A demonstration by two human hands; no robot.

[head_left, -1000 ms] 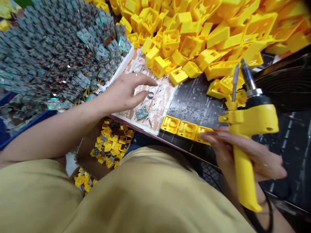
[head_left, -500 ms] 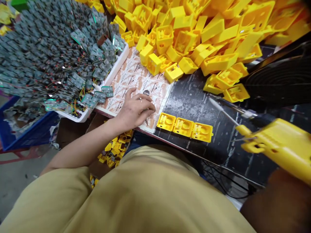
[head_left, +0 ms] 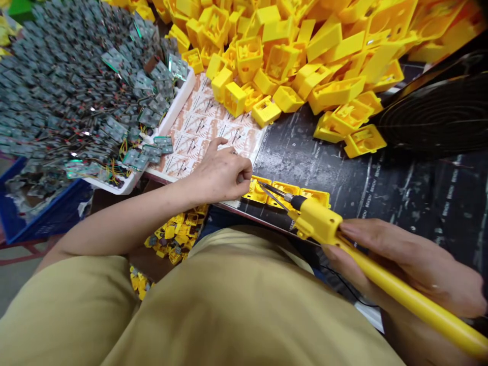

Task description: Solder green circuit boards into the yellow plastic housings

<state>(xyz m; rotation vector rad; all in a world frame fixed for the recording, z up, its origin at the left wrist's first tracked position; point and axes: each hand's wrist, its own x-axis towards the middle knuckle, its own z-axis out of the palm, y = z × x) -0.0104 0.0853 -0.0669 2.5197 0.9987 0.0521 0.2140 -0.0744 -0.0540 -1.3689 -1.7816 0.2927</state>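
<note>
Three yellow plastic cases lie in a row along the table's front edge, open sides up. At the row's left end is my left hand, its fingers curled and closed at the edge of the leftmost case, partly covering it. My right hand is wrapped round a yellow soldering iron with a thin feed tube beside its tip. The iron points left, with its tip over the leftmost case; whether it touches anything inside cannot be made out. The iron's body hides part of the other two cases.
A big heap of yellow cases covers the back of the table. At left, a white foam tray overflows with wired circuit boards. A blue crate stands below. Dark round fan-like equipment is at right.
My right hand has brought the soldering iron leftward from the right side to over the row of cases. The left hand's fingers have curled and moved to the leftmost case.
</note>
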